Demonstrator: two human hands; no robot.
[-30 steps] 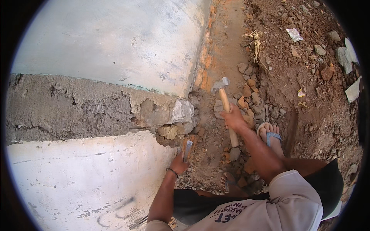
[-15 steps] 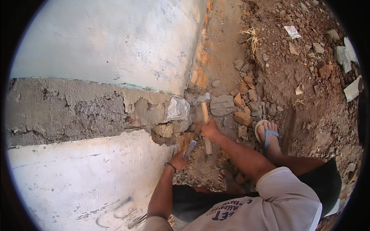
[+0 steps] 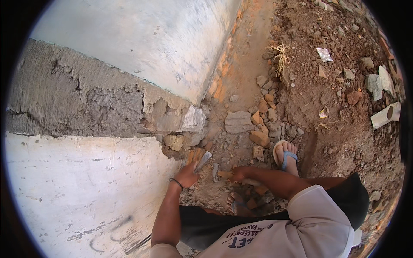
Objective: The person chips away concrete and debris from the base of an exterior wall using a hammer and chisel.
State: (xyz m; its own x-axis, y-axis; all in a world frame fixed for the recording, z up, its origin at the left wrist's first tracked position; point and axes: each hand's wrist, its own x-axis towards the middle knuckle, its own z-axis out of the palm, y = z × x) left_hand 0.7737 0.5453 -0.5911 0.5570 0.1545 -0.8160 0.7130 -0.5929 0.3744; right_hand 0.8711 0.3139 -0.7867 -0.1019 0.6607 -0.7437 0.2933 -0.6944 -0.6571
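Observation:
My left hand (image 3: 187, 175), a dark band on its wrist, is closed round a grey metal chisel (image 3: 203, 161) at the broken lower corner of the wall. The chisel's flat grey end sticks out to the upper right of my fingers. My right hand (image 3: 239, 173) grips the wooden handle of a hammer (image 3: 215, 172). Its metal head hangs low over the dirt, just right of the chisel and apart from it. Just beyond my left hand, an orange brick face (image 3: 195, 155) and a pale brown stone (image 3: 174, 142) show in the broken corner.
A rough grey mortar strip (image 3: 107, 101) runs between the white wall (image 3: 81, 185) and the upper bluish wall face (image 3: 142, 38). Loose brick pieces (image 3: 259, 138) and a grey slab (image 3: 238, 122) lie to the right. My sandalled foot (image 3: 287, 155) stands beside the rubble on reddish soil.
The hammer has swung down from above the rubble toward me, its head now low beside the chisel. My left hand keeps its hold. The whole view has tilted and shifted a little.

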